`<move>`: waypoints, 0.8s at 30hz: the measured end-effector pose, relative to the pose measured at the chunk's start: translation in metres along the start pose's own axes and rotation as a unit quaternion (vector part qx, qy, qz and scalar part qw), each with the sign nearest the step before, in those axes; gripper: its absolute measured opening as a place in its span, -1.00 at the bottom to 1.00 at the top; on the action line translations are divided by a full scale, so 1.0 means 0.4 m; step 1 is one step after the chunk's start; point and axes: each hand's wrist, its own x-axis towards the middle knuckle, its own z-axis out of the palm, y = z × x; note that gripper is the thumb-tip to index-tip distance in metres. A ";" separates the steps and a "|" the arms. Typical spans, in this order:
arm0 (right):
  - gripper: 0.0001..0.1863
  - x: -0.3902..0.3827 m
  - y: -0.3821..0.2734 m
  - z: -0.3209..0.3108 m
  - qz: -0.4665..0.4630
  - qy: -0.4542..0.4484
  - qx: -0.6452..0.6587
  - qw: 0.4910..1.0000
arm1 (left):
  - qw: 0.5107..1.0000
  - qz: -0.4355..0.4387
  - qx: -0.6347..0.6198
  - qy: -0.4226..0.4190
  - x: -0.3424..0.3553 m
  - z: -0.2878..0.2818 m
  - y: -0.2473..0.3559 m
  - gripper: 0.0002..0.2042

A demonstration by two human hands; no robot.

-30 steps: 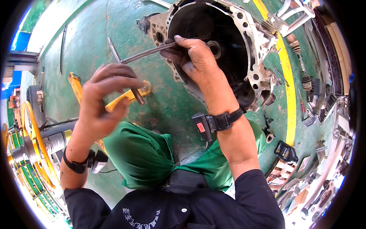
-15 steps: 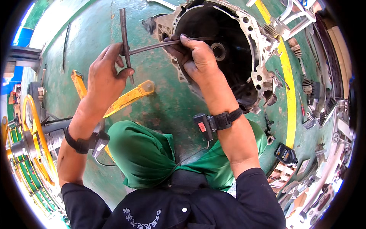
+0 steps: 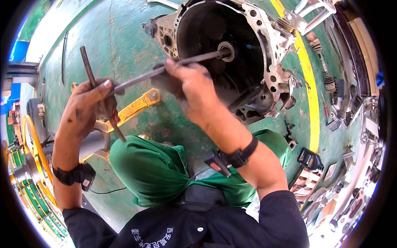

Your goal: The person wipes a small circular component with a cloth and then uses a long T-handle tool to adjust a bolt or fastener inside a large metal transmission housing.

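Observation:
My left hand [image 3: 82, 106] is closed around a dark steel T-bar [image 3: 87, 63] where its crosspiece meets the long rod [image 3: 132, 80]. My right hand [image 3: 188, 87] grips that rod further along, blurred by motion. The rod's far end reaches the ringed central bore [image 3: 229, 44] inside a metal bell housing [image 3: 272, 45], which has bolt holes round its rim and a dark hollow interior. Whether the tip is inside the bore or only in front of it I cannot tell.
A yellow steel leg [image 3: 138, 106] lies below the housing, and a yellow-framed machine [image 3: 31, 144] stands at left. Along the right, beyond a yellow floor line [image 3: 312, 120], are axle shafts [image 3: 326, 78], a black bottle [image 3: 310, 161] and assorted metal parts [image 3: 347, 198].
Both hands have shifted leftward with the bar. The rod is pulled along and now slants up to the bore, which has come uncovered. The crosspiece tilts more than half a second ago.

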 end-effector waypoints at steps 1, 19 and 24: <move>-0.85 -0.022 0.007 0.000 0.002 0.019 0.007 1.000 | 1.000 -0.016 0.003 0.001 -0.016 0.018 0.009 -0.65; -0.88 -0.024 -0.017 -0.118 -0.009 0.118 0.029 0.993 | 0.985 -0.119 -0.120 -0.025 0.037 0.154 -0.012 -0.70; -0.86 -0.032 -0.025 -0.107 -0.004 0.122 0.026 0.992 | 0.965 -0.179 -0.190 -0.036 0.040 0.148 -0.014 -0.68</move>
